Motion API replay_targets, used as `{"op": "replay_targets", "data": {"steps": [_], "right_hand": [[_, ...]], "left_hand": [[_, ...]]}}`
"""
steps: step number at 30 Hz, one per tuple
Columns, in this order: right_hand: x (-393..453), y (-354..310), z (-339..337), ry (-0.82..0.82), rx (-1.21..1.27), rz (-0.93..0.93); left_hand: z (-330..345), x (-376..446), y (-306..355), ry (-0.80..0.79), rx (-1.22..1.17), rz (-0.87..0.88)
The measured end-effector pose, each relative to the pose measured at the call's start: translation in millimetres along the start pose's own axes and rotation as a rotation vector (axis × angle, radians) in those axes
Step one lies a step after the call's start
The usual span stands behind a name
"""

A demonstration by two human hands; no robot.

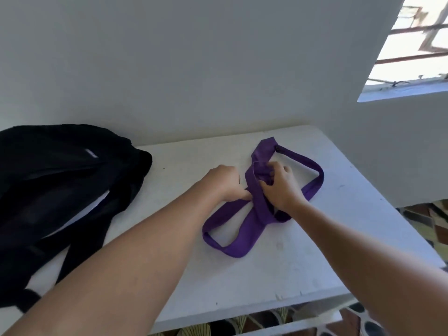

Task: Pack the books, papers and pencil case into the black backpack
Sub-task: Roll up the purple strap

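The black backpack (60, 180) lies on the left of the white table (278, 270), its opening gaping, with white papers (97, 204) showing inside. A purple fabric case with a long looped strap (244, 224) lies in the middle of the table. My left hand (226, 183) pinches the purple fabric at its left side. My right hand (281, 185) grips the bunched purple fabric from the right, fingers curled into it. No books are in view.
A white wall stands right behind the table. A window (417, 44) is at the upper right. The table's front and right edges drop to a patterned tiled floor (424, 229). Black backpack straps (80, 251) trail toward the table's front left.
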State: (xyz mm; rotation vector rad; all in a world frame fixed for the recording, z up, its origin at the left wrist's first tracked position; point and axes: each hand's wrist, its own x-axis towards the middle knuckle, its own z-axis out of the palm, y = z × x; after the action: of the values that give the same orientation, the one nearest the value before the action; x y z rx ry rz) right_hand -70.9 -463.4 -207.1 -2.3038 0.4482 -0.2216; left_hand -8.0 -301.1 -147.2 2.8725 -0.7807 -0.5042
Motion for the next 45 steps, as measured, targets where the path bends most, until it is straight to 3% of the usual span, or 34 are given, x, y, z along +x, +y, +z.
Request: {"op": "replay_targets", "data": {"steps": [5, 11, 14, 18, 21, 26, 28, 31, 34, 41, 43, 45], "right_hand": [[1, 4, -5, 0.022, 0.197, 0.035], [3, 13, -5, 0.018, 0.263, 0.085], [1, 11, -5, 0.009, 0.28, 0.096], [-3, 4, -2, 0.016, 0.258, 0.116], [-8, -13, 0, -0.014, 0.367, 0.164], [-17, -51, 13, -0.16, 0.594, 0.19], [-18, -56, 20, -0.246, 0.54, 0.197], [-18, -56, 26, -0.28, 0.45, 0.182], [-16, -54, 24, -0.301, 0.415, 0.178], [-15, -48, 26, -0.409, 0.306, 0.147], [-15, -49, 26, -0.403, 0.368, 0.181], [-12, -50, 22, -0.382, 0.471, 0.244]], "left_hand": [[1, -1, 1, -0.014, -0.008, -0.008], [16, -7, -3, 0.008, 0.104, 0.054], [25, -14, -8, 0.094, 0.027, 0.046], [22, -27, -40, 0.272, 0.13, 0.036], [5, -39, -89, 0.317, 0.262, -0.074], [-27, -50, -153, 0.223, 0.406, -0.321], [-31, -44, -147, 0.137, 0.283, -0.29], [-22, -34, -116, 0.044, -0.238, -0.168], [-1, -25, -77, 0.144, -0.512, -0.105], [37, 6, -46, 0.215, -0.991, -0.266], [37, 7, -44, 0.31, -1.115, -0.273], [28, 3, -42, 0.51, -1.192, -0.275]]}}
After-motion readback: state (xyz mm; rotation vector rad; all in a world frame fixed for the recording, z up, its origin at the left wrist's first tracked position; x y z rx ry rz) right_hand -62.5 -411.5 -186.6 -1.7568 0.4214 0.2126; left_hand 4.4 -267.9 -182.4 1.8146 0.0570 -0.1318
